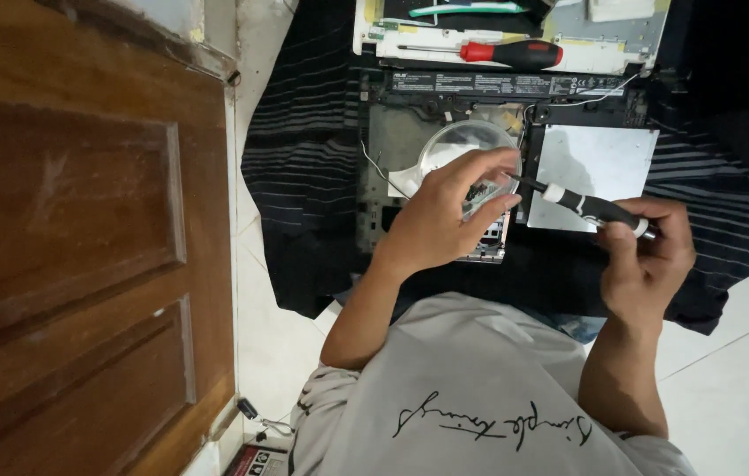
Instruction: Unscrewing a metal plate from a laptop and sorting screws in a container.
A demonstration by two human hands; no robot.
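An opened laptop base (410, 141) lies on a dark striped cloth (304, 132) on the floor. My left hand (445, 216) rests over its middle, fingers curled at the rim of a clear round lid or dish (463, 141), fingertips near a screwdriver's tip. My right hand (648, 256) grips a black screwdriver with white bands (582, 204), its shaft angled up and left toward my left fingers. A silver metal plate (595, 163) sits in the laptop's right half.
A red-handled screwdriver (511, 53) and a green tool (467, 9) lie on a white panel (568, 57) beyond the laptop. A brown wooden door (84, 238) fills the left. White floor tiles (736, 388) show at right.
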